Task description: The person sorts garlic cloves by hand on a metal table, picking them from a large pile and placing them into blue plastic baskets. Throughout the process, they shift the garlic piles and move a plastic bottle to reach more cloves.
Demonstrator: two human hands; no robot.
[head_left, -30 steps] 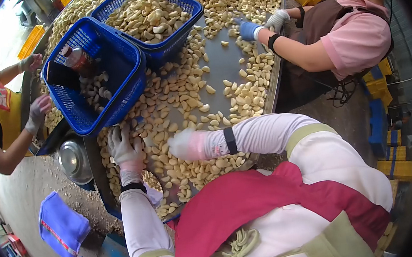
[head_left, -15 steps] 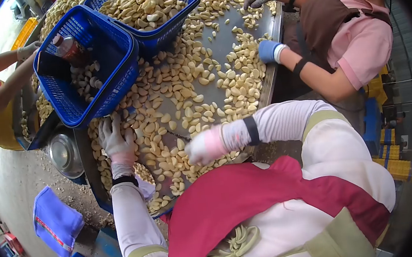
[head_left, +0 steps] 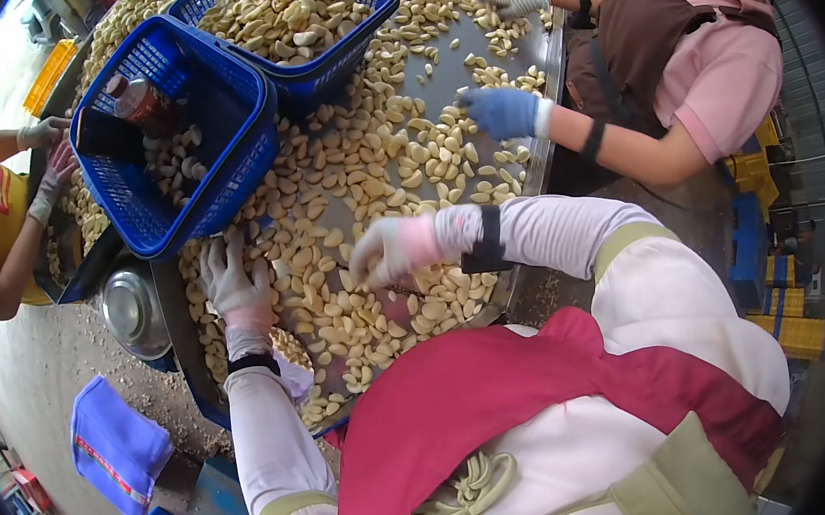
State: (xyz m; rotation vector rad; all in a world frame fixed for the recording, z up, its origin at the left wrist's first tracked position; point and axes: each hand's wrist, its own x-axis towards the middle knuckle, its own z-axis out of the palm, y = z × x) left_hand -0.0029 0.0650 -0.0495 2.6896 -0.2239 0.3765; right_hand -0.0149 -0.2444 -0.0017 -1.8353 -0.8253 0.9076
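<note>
Pale garlic cloves (head_left: 346,199) lie scattered over a metal sorting table (head_left: 434,74). My left hand (head_left: 238,288), in a whitish glove, rests on cloves by the table's left edge, fingers spread. Over the middle of the near cloves is my right hand (head_left: 389,248), also gloved, its fingers apart and bent down towards the cloves. I see no clove held in either hand. Just beyond my left hand stands a blue basket (head_left: 224,182) with a bottle (head_left: 143,105), a dark object and some cloves inside. A second blue basket (head_left: 384,9), full of cloves, adjoins it.
Across the right edge, a co-worker's blue-gloved hand (head_left: 506,112) reaches over the cloves. Another person's gloved hands (head_left: 50,180) are at the far left. A round metal lid-like object (head_left: 132,305) sits beside the table; a purple cloth (head_left: 120,439) lies lower left.
My right hand has moved slightly left and up, and a barer patch of table shows below it. My left hand stays put. The co-worker's blue-gloved hand has moved left over the cloves.
</note>
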